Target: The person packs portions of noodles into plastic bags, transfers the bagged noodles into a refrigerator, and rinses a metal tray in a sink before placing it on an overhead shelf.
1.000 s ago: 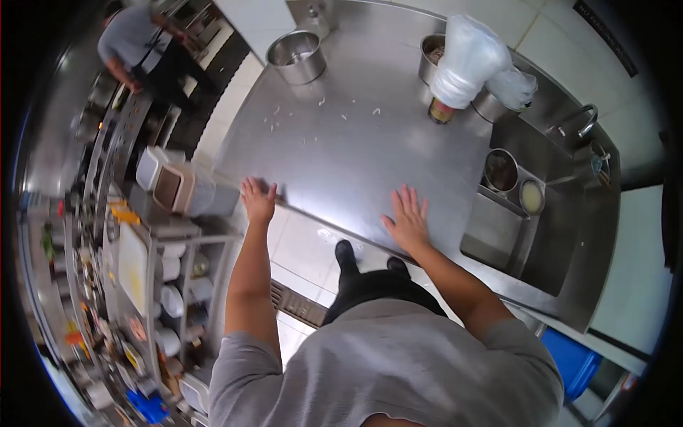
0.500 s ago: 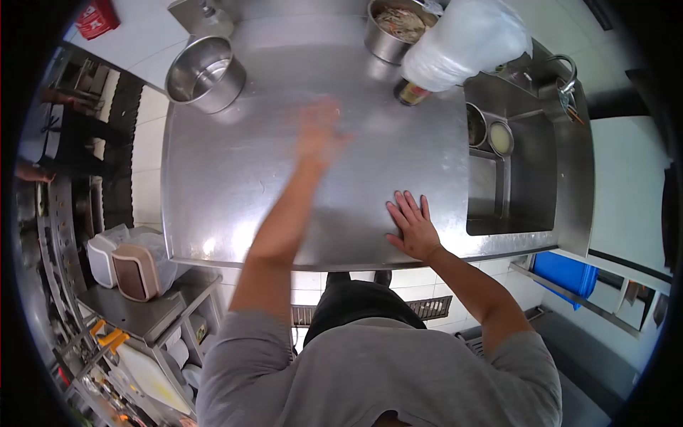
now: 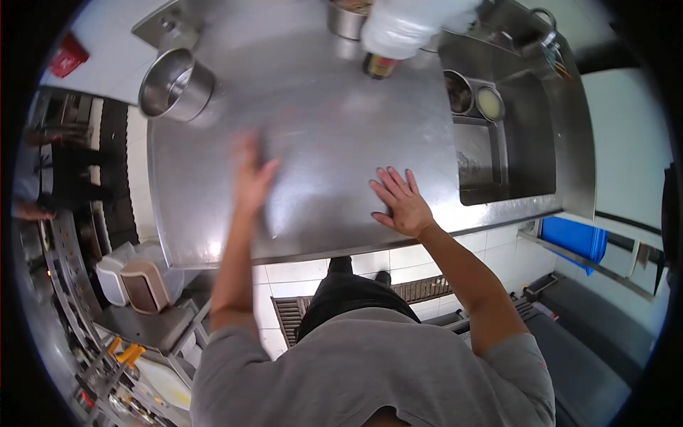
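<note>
My left hand (image 3: 252, 174) is over the left part of the steel table (image 3: 320, 213), blurred by motion, with the thumb apart from the other fingers. Nothing shows in it. Flat on the metal near the front edge lies my right hand (image 3: 403, 204), fingers spread and holding nothing. A steel pot (image 3: 176, 85) stands beyond my left hand at the table's left side. At the far side, a bottle or jar with a yellow label (image 3: 380, 66) is beside a bulky white plastic bag (image 3: 405, 28).
On the right is a sink (image 3: 530, 142) holding a bowl of pale liquid (image 3: 490, 104). Another steel pot (image 3: 346, 21) stands at the back. Lidded bins (image 3: 144, 286) are at the lower left. Part of another person (image 3: 27, 171) shows at the far left.
My left hand has moved left and nearer the front edge across the table. My right hand stays flat on the metal. The whole view has shifted and turned slightly.
</note>
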### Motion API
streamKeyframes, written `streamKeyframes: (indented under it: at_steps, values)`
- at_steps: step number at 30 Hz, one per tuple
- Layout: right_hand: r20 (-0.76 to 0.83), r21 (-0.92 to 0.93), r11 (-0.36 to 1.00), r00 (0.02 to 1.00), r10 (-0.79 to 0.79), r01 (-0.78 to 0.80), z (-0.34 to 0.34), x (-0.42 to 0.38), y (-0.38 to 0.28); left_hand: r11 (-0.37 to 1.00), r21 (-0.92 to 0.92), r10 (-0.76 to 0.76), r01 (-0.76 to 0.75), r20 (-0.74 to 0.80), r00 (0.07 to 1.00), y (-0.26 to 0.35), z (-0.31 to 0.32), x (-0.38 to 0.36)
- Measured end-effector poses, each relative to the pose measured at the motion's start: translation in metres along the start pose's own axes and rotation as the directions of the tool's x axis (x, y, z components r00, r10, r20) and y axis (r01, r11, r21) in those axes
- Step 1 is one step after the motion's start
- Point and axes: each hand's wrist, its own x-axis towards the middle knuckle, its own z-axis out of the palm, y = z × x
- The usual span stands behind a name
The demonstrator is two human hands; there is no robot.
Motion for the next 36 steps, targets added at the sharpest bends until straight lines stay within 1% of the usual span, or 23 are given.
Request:
streamKeyframes:
  at_steps: [1, 2, 3, 4, 6, 9, 11, 13, 15, 16, 18, 19, 20, 23, 26, 27, 28, 29, 30, 31, 32, 33, 36]
  values:
    - [-0.009, 0.012, 1.000, 1.000, -0.013, 0.013, -0.001, -0.001, 0.002, 0.833, 0.549, 0.053, -0.067, 0.042, 0.998, -0.006, -0.062, -0.020]
    - [-0.016, 0.017, 1.000, 1.000, -0.017, 0.017, 0.000, -0.002, 0.004, 0.705, 0.700, 0.083, -0.112, 0.076, 0.994, -0.040, -0.110, -0.046]
    - [-0.019, 0.019, 1.000, 1.000, -0.020, 0.020, 0.001, -0.004, 0.005, 0.610, 0.784, 0.056, -0.118, 0.107, 0.993, -0.027, -0.137, -0.066]
    - [-0.032, 0.022, 0.999, 0.999, -0.029, 0.030, 0.003, -0.006, 0.005, 0.564, 0.826, -0.118, -0.011, 0.093, 0.989, -0.029, -0.150, -0.084]
    - [-0.040, 0.019, 0.999, 0.998, -0.042, 0.043, 0.007, -0.007, 0.006, 0.563, 0.826, -0.076, -0.033, 0.091, 0.993, -0.023, -0.135, -0.093]
    - [-0.085, 0.016, 0.998, 0.995, -0.058, 0.060, 0.011, -0.010, 0.008, 0.526, 0.825, -0.039, -0.208, 0.268, 0.962, 0.012, -0.047, -0.058]
    - [-0.192, 0.031, 0.995, 0.978, -0.086, 0.093, 0.020, -0.013, 0.010, 0.582, 0.764, -0.035, -0.277, 0.364, 0.931, 0.046, 0.032, -0.024]
    - [-0.348, 0.212, 0.974, 0.937, -0.001, 0.080, 0.030, -0.021, 0.012, 0.629, 0.674, 0.082, -0.388, 0.439, 0.895, 0.072, 0.113, -0.001]
    - [-0.455, 0.395, 0.918, 0.874, 0.168, 0.029, 0.006, -0.040, 0.009, 0.417, 0.689, 0.116, -0.593, 0.607, 0.786, 0.072, 0.204, 0.010]
    - [-0.490, 0.420, 0.908, 0.842, 0.227, 0.000, -0.006, -0.054, 0.015, 0.149, 0.747, 0.322, -0.648, 0.583, 0.746, 0.052, 0.264, 0.014]
    - [-0.504, 0.489, 0.869, 0.788, 0.352, -0.075, -0.025, -0.081, 0.043, 0.558, 0.503, 0.255, -0.660, 0.653, 0.713, 0.113, 0.325, 0.009]
    - [-0.566, 0.444, 0.888, 0.729, 0.385, -0.124, -0.028, -0.092, 0.065, 0.532, 0.489, 0.161, -0.691, 0.743, 0.649, 0.146, 0.342, 0.010]
    - [-0.540, 0.533, 0.827, 0.680, 0.496, -0.179, -0.018, -0.101, 0.097, 0.513, 0.470, 0.052, -0.718, 0.819, 0.572, 0.170, 0.353, 0.013]
    - [-0.525, 0.509, 0.804, 0.630, 0.573, -0.307, -0.040, -0.109, 0.194, 0.565, 0.510, 0.112, -0.649, 0.732, 0.672, 0.168, 0.395, 0.020]
    - [-0.406, 0.474, 0.724, 0.605, 0.685, -0.502, -0.042, -0.090, 0.308, 0.585, 0.421, 0.183, -0.693, 0.764, 0.619, 0.130, 0.416, 0.028]
    - [-0.385, 0.349, 0.752, 0.646, 0.659, -0.559, -0.039, -0.079, 0.354, 0.627, 0.403, 0.189, -0.666, 0.751, 0.632, 0.129, 0.413, 0.023]
    - [-0.391, 0.325, 0.812, 0.713, 0.582, -0.485, -0.068, -0.072, 0.373, 0.671, 0.385, 0.187, -0.633, 0.739, 0.648, 0.139, 0.407, 0.027]
    - [-0.343, 0.412, 0.757, 0.684, 0.644, -0.507, -0.079, -0.057, 0.400, 0.709, 0.371, 0.190, -0.600, 0.719, 0.669, 0.147, 0.402, 0.029]
    - [-0.536, 0.382, 0.829, 0.634, 0.558, -0.408, -0.093, -0.038, 0.421, 0.727, 0.370, 0.172, -0.578, 0.717, 0.675, 0.155, 0.401, 0.031]
    - [-0.603, 0.284, 0.838, 0.592, 0.534, -0.467, -0.100, -0.015, 0.446, 0.741, 0.371, 0.160, -0.560, 0.713, 0.683, 0.164, 0.400, 0.035]
    - [-0.581, 0.352, 0.848, 0.618, 0.530, -0.396, -0.122, 0.003, 0.464, 0.753, 0.373, 0.144, -0.542, 0.710, 0.689, 0.170, 0.399, 0.037]
    - [-0.585, 0.402, 0.844, 0.609, 0.536, -0.356, -0.146, 0.016, 0.469, 0.776, 0.373, 0.175, -0.509, 0.648, 0.742, 0.173, 0.401, 0.036]
    - [-0.660, 0.342, 0.854, 0.546, 0.516, -0.393, -0.161, 0.060, 0.503, 0.688, 0.515, 0.055, -0.511, 0.665, 0.744, 0.180, 0.405, 0.037]
